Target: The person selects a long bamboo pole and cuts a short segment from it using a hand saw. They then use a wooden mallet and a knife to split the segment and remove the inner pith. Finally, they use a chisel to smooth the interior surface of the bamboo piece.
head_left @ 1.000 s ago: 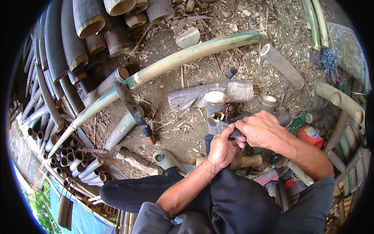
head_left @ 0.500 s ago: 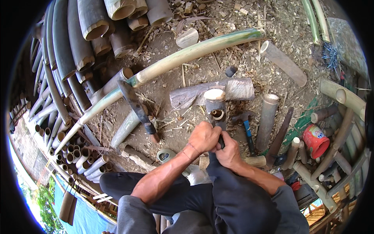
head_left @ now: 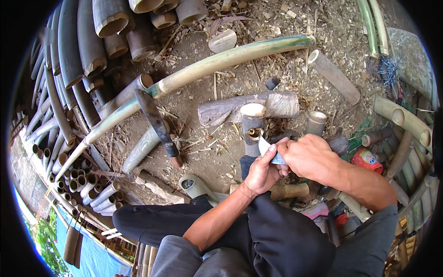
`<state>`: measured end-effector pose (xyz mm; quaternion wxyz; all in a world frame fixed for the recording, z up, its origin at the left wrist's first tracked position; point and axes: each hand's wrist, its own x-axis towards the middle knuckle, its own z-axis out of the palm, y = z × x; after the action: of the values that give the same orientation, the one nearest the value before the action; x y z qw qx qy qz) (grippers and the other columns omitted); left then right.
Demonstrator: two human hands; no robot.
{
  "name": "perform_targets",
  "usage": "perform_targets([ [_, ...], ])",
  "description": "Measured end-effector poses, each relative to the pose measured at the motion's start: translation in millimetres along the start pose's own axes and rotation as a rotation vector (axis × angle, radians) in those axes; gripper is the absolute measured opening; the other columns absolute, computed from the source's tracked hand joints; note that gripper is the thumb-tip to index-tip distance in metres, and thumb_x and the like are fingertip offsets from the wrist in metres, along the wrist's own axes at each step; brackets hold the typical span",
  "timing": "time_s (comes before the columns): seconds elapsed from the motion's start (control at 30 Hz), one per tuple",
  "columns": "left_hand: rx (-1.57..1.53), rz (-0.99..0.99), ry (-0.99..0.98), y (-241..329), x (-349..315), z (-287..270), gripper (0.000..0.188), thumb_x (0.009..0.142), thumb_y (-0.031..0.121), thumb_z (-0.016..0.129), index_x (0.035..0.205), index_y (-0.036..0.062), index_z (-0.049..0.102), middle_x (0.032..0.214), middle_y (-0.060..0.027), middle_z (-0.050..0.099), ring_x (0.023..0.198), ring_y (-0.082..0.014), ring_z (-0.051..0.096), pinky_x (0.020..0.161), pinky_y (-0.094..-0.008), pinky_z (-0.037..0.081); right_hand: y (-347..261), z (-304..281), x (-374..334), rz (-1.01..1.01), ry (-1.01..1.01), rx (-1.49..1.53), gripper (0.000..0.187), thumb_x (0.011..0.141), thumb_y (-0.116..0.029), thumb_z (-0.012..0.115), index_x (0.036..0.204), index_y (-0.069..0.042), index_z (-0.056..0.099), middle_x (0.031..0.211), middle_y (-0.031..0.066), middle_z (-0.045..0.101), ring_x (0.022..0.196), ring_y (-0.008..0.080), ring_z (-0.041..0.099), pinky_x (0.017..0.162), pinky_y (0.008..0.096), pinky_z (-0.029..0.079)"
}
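- Two hands, head view: left hand [head_left: 264, 174] and right hand [head_left: 312, 155] both gripping a shiny blade [head_left: 264, 146], tip just beside the holed bamboo tube [head_left: 248, 122]; contact unclear.
- Blade likely light, stiff, sharp: hold back end, off the edge.
- Tube probably hard, splits lengthwise.

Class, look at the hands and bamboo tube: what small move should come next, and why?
Probably a light paring cut at the edge of the opening in the bamboo tube: the left hand and right hand hold the pointed blade, its tip close to that opening.
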<state>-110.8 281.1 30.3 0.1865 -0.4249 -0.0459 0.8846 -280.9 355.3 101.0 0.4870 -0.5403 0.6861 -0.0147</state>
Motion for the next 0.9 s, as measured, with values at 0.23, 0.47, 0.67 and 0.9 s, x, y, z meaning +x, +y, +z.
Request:
perform_targets([
  [0.23, 0.711, 0.020, 0.434, 34.9, -22.4, 5.2, 0.047, 0.100, 0.038, 0.053, 0.086, -0.0029, 0.072, 0.063, -0.0113, 0.066, 0.051, -0.0177, 0.060, 0.053, -0.0333, 0.049, -21.8, 74.7, 5.0, 0.243, 0.207, 0.616, 0.024, 0.083, -0.013, 0.064, 0.104, -0.007, 0.056, 0.082, 0.0128, 0.071, 0.076, 0.0356, 0.070, 0.067, 0.0472, 0.056],
  [0.47, 1.368, 0.016, 0.440, 72.9, -29.5, 14.0, 0.058, 0.096, 0.036, 0.049, 0.063, -0.0086, 0.065, 0.050, -0.0166, 0.061, 0.047, -0.0240, 0.063, 0.056, -0.0372, 0.054, -65.2, 127.2, 33.0, 0.340, 0.565, 1.044, 0.038, 0.084, -0.020, 0.071, 0.115, -0.002, 0.057, 0.082, 0.0225, 0.068, 0.078, 0.0434, 0.068, 0.066, 0.0473, 0.054],
  [0.67, 1.486, -0.003, 0.451, 82.7, -25.9, 14.8, 0.051, 0.096, 0.033, 0.052, 0.073, -0.0109, 0.067, 0.054, -0.0151, 0.063, 0.047, -0.0219, 0.061, 0.050, -0.0362, 0.051, -81.1, 125.5, 42.1, 0.437, 0.687, 1.035, 0.040, 0.081, -0.017, 0.073, 0.114, 0.001, 0.058, 0.086, 0.0249, 0.068, 0.081, 0.0430, 0.068, 0.069, 0.0466, 0.055],
  [0.9, 1.162, 0.295, 0.325, 32.2, 1.7, 28.2, 0.042, 0.098, 0.029, 0.051, 0.099, -0.0094, 0.067, 0.064, -0.0113, 0.067, 0.052, -0.0171, 0.064, 0.049, -0.0328, 0.050, -16.6, 98.2, 6.8, 0.362, 0.587, 0.510, 0.044, 0.077, -0.012, 0.072, 0.119, -0.011, 0.060, 0.092, 0.0148, 0.070, 0.081, 0.0365, 0.069, 0.068, 0.0438, 0.057],
])
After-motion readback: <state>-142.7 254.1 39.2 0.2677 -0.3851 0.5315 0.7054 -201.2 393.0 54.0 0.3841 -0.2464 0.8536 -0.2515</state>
